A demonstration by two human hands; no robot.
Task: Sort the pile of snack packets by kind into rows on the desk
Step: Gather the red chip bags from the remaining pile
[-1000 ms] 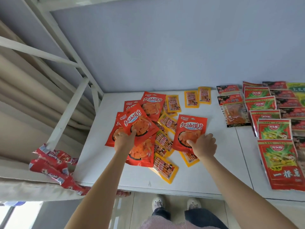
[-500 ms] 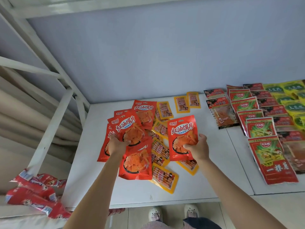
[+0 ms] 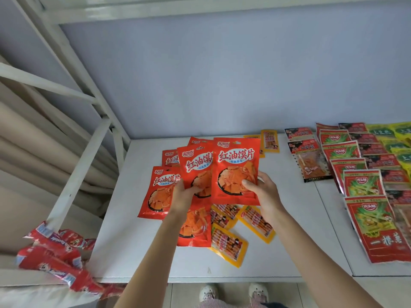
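Here both hands are raised above the white counter (image 3: 138,247), each holding one red chip packet upright, face toward the camera. Right hand (image 3: 265,194): grip closed on the lower right edge of a red chip packet (image 3: 235,170), thumb on the front, fingers behind. Left hand (image 3: 183,196): grip closed on the bottom of a second red packet (image 3: 195,172), thumb across its front. The two held packets overlap; the right one sits in front of the left one's right edge.

Unsorted pile, on the counter below and behind the hands: more red packets of the same print, one (image 3: 158,192) at the left of the pile, one (image 3: 194,227) lying flat under the left wrist, and at least two partly hidden behind the held ones. Yellow sausage packets (image 3: 229,245) lie loose near the front of the pile, some overlapping; two more yellow ones (image 3: 270,141) sit near the wall.

Right side of the counter: sorted rows running front to back. Red-and-green packets (image 3: 362,183) form one column, dark red packets (image 3: 382,161) the next, yellow-green packets (image 3: 398,141) beyond. Two clear-window packets with dark headers (image 3: 311,163) lie between pile and rows.

A strip of small red sachets (image 3: 57,258) hangs over the bed edge at far left, off the counter.
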